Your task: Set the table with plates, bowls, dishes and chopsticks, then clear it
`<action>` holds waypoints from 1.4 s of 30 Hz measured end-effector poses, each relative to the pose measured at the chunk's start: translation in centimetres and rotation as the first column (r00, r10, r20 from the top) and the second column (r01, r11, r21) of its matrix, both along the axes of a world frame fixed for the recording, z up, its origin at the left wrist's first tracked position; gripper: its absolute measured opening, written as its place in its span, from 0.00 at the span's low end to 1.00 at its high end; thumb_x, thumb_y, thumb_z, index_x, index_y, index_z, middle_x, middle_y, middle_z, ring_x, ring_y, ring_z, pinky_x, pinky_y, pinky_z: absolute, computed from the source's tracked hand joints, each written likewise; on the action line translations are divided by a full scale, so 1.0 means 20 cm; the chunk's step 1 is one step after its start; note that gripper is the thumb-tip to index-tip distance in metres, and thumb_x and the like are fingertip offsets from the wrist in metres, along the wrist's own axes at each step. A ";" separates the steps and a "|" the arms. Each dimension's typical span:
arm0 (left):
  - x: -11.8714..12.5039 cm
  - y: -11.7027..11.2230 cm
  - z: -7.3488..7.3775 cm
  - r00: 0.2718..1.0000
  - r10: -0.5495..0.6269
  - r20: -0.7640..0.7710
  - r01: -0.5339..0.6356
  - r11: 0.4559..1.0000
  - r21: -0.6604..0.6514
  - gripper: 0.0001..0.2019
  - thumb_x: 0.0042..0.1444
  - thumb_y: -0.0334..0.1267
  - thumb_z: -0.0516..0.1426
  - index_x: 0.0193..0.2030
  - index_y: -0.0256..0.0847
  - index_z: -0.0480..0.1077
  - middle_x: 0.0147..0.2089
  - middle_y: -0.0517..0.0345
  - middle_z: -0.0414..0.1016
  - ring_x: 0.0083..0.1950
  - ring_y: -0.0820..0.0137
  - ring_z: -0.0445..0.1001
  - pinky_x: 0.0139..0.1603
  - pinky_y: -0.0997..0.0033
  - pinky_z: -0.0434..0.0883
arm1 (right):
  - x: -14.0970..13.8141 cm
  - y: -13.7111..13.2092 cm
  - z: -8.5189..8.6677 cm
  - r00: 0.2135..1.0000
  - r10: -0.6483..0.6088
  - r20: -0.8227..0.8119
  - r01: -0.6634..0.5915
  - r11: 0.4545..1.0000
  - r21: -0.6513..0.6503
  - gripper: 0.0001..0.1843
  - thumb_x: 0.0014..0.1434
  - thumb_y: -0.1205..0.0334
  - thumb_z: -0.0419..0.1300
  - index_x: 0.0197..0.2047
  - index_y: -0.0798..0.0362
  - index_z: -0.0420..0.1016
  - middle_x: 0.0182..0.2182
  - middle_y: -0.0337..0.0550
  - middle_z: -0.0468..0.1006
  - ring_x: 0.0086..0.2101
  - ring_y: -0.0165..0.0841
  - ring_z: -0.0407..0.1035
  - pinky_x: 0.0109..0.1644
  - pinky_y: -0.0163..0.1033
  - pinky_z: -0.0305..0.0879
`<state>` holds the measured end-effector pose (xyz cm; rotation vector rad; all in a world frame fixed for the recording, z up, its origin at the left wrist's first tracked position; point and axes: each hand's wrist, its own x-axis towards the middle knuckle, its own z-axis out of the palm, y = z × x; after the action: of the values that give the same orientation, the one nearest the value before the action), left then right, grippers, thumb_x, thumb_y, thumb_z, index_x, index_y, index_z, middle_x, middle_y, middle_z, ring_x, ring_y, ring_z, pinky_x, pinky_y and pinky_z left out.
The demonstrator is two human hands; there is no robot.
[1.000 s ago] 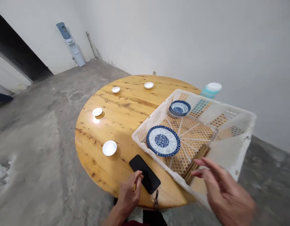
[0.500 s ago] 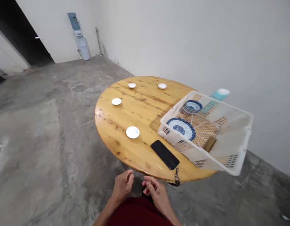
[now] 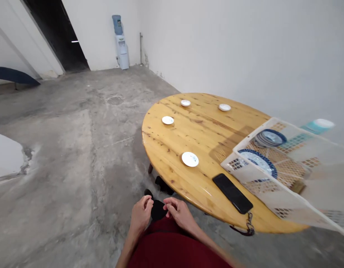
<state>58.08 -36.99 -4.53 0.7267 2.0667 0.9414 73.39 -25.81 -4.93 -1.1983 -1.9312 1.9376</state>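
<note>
My view: left hand (image 3: 142, 217), right hand (image 3: 180, 214) loosely curled, empty, fingertips close together; phone (image 3: 232, 188) beyond right fingers, apart, on table (image 3: 205, 134).

Bare white walls (image 3: 244, 44) meet in a far corner, where a thin pipe (image 3: 140, 48) runs up. Just left of it a water dispenser (image 3: 121, 42) with a blue bottle stands against the wall. Further left a dark doorway (image 3: 57, 41) opens, with 1 small light (image 3: 74, 41) glowing inside. The floor (image 3: 63, 149) is rough grey concrete, stained and patchy, with a pale slab (image 3: 6, 154) at the left edge. A dark blue shape (image 3: 14, 75) sits low at far left. On the right, close to the wall, 1 round, glossy wooden table (image 3: 211, 130) catches soft, even light.
</note>
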 end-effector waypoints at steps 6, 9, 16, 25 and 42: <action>-0.39 0.11 0.02 0.996 0.070 -0.048 -0.068 0.997 0.041 0.18 0.64 0.47 0.49 0.49 0.42 0.76 0.45 0.51 0.83 0.45 0.65 0.82 0.47 0.70 0.75 | -0.40 0.08 -0.07 0.991 0.135 0.008 -0.135 0.991 -0.001 0.25 0.55 0.48 0.51 0.46 0.57 0.75 0.34 0.45 0.81 0.27 0.30 0.74 0.34 0.35 0.66; -0.65 0.22 0.07 0.996 0.052 -0.066 -0.049 0.997 0.054 0.19 0.63 0.48 0.50 0.50 0.42 0.75 0.46 0.51 0.83 0.46 0.64 0.82 0.50 0.67 0.75 | -0.67 0.16 -0.11 0.992 0.124 0.002 -0.124 0.992 -0.026 0.25 0.55 0.49 0.51 0.46 0.57 0.75 0.34 0.44 0.80 0.26 0.30 0.74 0.34 0.35 0.66; -1.23 0.37 0.18 0.995 0.095 -0.026 -0.095 0.995 0.014 0.24 0.61 0.55 0.49 0.51 0.41 0.74 0.48 0.48 0.83 0.50 0.62 0.82 0.53 0.64 0.75 | -1.29 0.38 -0.08 0.989 0.146 0.027 -0.144 0.989 -0.041 0.21 0.56 0.56 0.51 0.47 0.57 0.77 0.34 0.43 0.81 0.26 0.28 0.73 0.33 0.32 0.66; -1.68 0.55 0.16 0.998 0.064 0.014 -0.065 0.998 0.018 0.22 0.62 0.51 0.50 0.52 0.40 0.76 0.52 0.46 0.82 0.53 0.61 0.81 0.55 0.63 0.75 | -1.88 0.61 0.07 0.944 0.330 0.012 -0.327 0.929 0.176 0.17 0.62 0.62 0.50 0.44 0.55 0.80 0.35 0.43 0.81 0.30 0.28 0.72 0.36 0.31 0.63; -2.77 1.36 0.18 0.826 -0.563 0.003 0.558 0.819 0.137 0.24 0.63 0.53 0.51 0.54 0.38 0.75 0.51 0.43 0.82 0.51 0.59 0.82 0.51 0.63 0.77 | -2.67 0.83 0.07 0.916 -0.396 0.071 0.371 0.900 0.228 0.22 0.60 0.67 0.51 0.54 0.56 0.77 0.37 0.43 0.83 0.30 0.29 0.76 0.39 0.32 0.68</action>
<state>2.75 -9.71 -1.00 1.2874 1.6065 0.7383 20.00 -9.13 -3.46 -1.5192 -1.7290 1.4560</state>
